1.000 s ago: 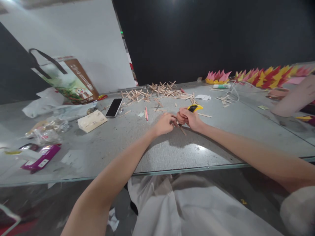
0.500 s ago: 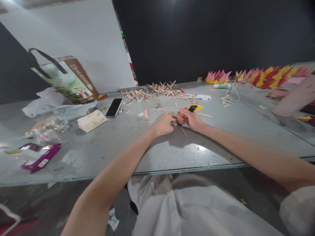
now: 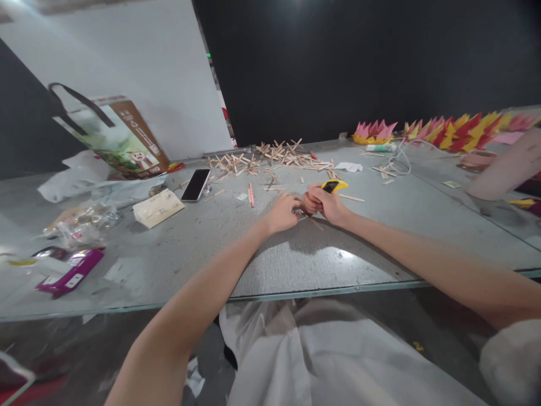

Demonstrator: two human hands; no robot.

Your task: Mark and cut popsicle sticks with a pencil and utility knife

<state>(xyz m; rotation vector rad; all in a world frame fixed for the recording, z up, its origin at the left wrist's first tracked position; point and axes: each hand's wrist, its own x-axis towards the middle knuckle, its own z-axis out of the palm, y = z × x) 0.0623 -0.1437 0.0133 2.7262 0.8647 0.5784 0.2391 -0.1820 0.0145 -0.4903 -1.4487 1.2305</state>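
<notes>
Head view, looking down over a grey table (image 3: 296,265): both hands meet near its middle. The right hand (image 3: 327,204) is curled tight around a yellow and black cutter (image 3: 335,185), whose end sticks out past the knuckles toward the back of the table. The left hand (image 3: 284,212) is closed down with its fingertips pinching a thin wooden stick (image 3: 314,222) that lies flat on the table, running out from under the two hands toward the person. The fingers hide the cutter's working end, so I cannot tell whether it touches the stick.

As for progress, I would judge it well underway but not finished. A heap of little stick crosses (image 3: 279,152) lies at the far side, with a second heap (image 3: 231,163) just to its left, which reads as a good number of pieces already made. Loose sticks (image 3: 382,171) are scattered near the heaps and to the right, apparently waiting. The stick under the hands is one piece as far as I can see.

Round about: a phone (image 3: 196,185) lies face up left of the hands, a pale flat box (image 3: 158,208) beside it, a printed bag (image 3: 114,138) leaning at the back left, a purple packet (image 3: 70,272) near the left edge, and a row of folded paper points (image 3: 443,132) along the back right. Someone else's arm (image 3: 502,169) rests at the far right.
</notes>
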